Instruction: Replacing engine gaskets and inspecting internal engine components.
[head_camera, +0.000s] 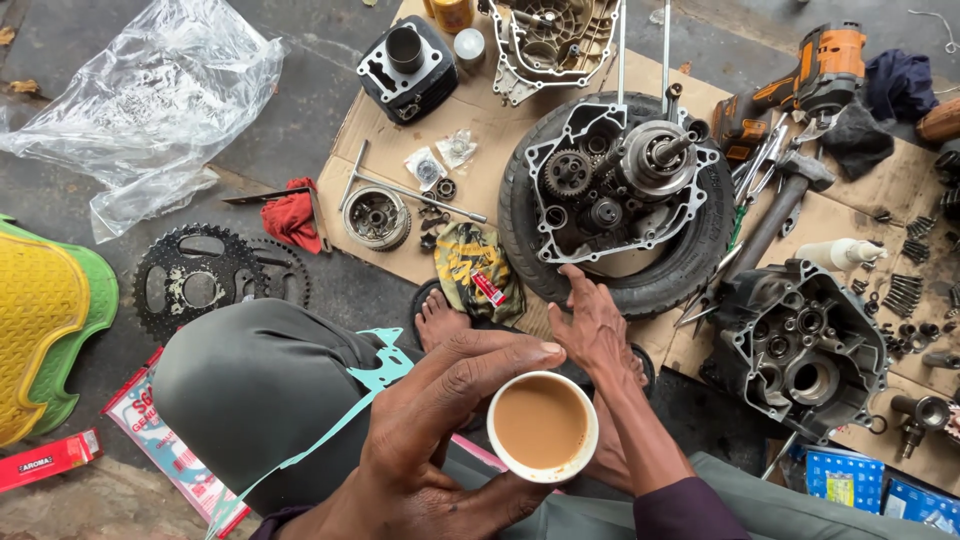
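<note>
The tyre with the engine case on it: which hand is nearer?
Right. The right hand reaches forward, its fingertips at the tyre's near edge. The left hand is farther back, holding a cup of tea above the lap.

cup (542, 427): small, white, round, held upright, low in view above the lap
contents: filled nearly to the rim with pale brown milky tea
grip: rim and side clasped by fingers (470, 365)

A rough, dark grey concrete floor (300, 120) fills the scene under soft, even daylight. Flattened brown cardboard (480, 180) covers its right half. No walls or windows show.
</note>
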